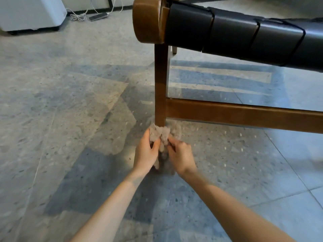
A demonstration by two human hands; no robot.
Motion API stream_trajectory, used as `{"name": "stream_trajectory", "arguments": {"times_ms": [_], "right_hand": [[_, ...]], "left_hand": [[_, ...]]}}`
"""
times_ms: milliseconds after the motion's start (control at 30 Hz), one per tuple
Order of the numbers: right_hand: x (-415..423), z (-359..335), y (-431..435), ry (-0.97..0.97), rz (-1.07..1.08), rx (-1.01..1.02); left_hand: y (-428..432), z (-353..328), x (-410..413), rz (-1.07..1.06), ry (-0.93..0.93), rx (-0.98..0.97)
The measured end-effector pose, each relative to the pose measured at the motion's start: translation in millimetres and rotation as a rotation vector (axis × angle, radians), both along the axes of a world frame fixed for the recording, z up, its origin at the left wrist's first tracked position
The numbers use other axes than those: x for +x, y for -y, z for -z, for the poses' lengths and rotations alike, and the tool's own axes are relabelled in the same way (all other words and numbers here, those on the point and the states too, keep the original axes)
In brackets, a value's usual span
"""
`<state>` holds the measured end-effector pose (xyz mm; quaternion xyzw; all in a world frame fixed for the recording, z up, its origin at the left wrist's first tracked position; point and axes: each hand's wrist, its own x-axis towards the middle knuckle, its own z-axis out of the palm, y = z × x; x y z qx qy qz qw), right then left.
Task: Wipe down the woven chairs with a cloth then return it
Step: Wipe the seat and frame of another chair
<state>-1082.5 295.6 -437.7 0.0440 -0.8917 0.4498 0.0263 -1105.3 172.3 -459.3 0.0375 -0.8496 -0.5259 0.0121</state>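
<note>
Both hands [164, 152] pinch cloth [161, 135] around chair leg [160, 88] base.

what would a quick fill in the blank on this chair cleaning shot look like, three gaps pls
1. The left hand and right hand both grip a crumpled ____.
2. They hold it at the lower end of one upright wooden ____ of the chair.
3. The woven straps above are coloured ____.

Missing words: cloth; leg; black.
</note>
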Motion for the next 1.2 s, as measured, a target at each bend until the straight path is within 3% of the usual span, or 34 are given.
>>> {"name": "stream_trajectory", "arguments": {"times_ms": [100, 167, 333, 500, 600, 700, 767, 833, 1000, 1200], "right_hand": [[4.1, 4.5, -6.4, 0.07, -0.009, 0.055], [7.5, -9.1, -4.7, -0.084, 0.097, 0.073], [7.6, -50.8, -13.0, -0.643, 0.225, 0.114], [-4.4, -86.9, -41.8, -0.826, 0.24, 0.16], [-15.5, -95.5, -59.2, -0.779, 0.295, 0.275], [-26.9, -97.6, -81.7, -0.5, 0.316, 0.504], [-31.2, -98.6, -95.6, -0.271, 0.183, 0.625], [-35.5, -97.6, -102.7, -0.175, 0.042, 0.731], [-48.0, -88.8, -104.4, -0.429, -0.102, 1.034], [-64.3, -88.3, -120.1, -0.54, -0.201, 1.18]], "left_hand": [[0.7, 7.9, 9.9, -0.027, 0.003, -0.126], [-2.1, -5.8, 13.6, -0.104, -0.068, -0.126], [-14.8, -50.8, 34.3, -0.134, -0.231, 0.127], [-25.4, -73.8, 24.0, -0.094, -0.465, 0.059], [-33.4, -85.8, 5.1, -0.083, -0.579, -0.056], [-43.0, -96.7, -12.3, -0.029, -0.704, -0.312], [-47.6, -95.7, -20.7, 0.006, -0.777, -0.585], [-48.7, -90.5, -27.2, 0.021, -0.79, -0.798], [-42.7, -83.4, -41.8, 0.0, -0.927, -1.141], [-43.1, -79.6, -49.9, 0.028, -0.907, -1.234]]}}
